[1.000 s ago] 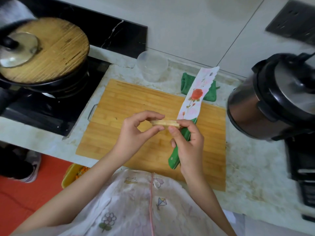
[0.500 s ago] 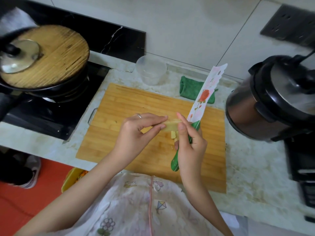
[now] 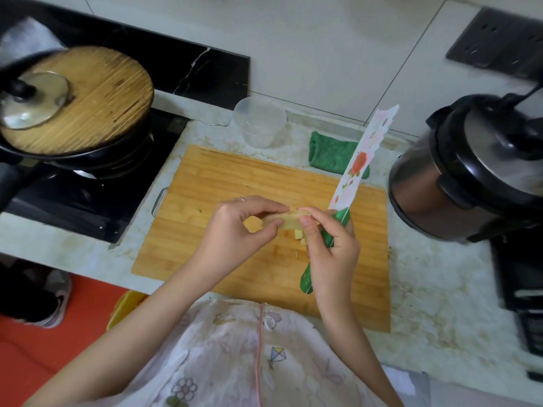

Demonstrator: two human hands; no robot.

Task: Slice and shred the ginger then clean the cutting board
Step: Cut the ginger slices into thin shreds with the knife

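Bamboo cutting board [image 3: 205,186], centre: pinches ginger piece [image 3: 289,221] just above it between left hand [image 3: 235,227] fingertips and right hand [image 3: 329,254] thumb. Grips green-handled knife [image 3: 357,168] in right fingers, blade raised clear, likely for trimming.

the person wears a loose pale garment [image 3: 223,348], whitish with a faint pink cast, printed with small cartoon motifs: a many-coloured kite [image 3: 277,355], a dark-outlined flower [image 3: 184,388] and faded pink figures. a pink strip [image 3: 258,362] runs down its front, with a clear round button [image 3: 269,320] beside it. a thin ring [image 3: 241,198] sits on a finger of the left hand [image 3: 235,230]; both forearms are bare.
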